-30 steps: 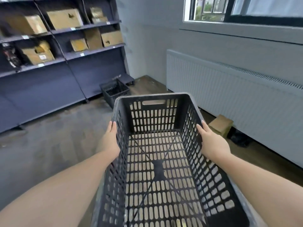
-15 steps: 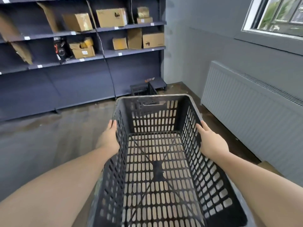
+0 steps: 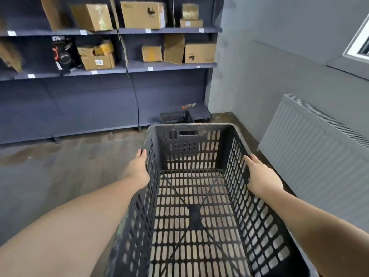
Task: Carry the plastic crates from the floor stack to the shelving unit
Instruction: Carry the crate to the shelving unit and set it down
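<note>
I carry an empty black slotted plastic crate [image 3: 191,196] in front of me, held level above the floor. My left hand [image 3: 137,168] presses the outside of its left wall and my right hand [image 3: 259,176] grips its right rim. The dark blue shelving unit [image 3: 99,70] stands ahead along the far wall, holding several cardboard boxes. A second black crate [image 3: 175,116] sits on the floor at the foot of the shelving, near the corner, partly hidden by the carried crate.
A white radiator [image 3: 311,148] runs along the grey wall on the right, under a window [image 3: 361,47]. A small dark platform [image 3: 199,113] stands in the corner beside the floor crate. The wooden floor [image 3: 60,166] stretches open to the left.
The view has swung right along the shelving and come closer to it. The floor crate now lies straight ahead. My hands keep the same hold on the carried crate.
</note>
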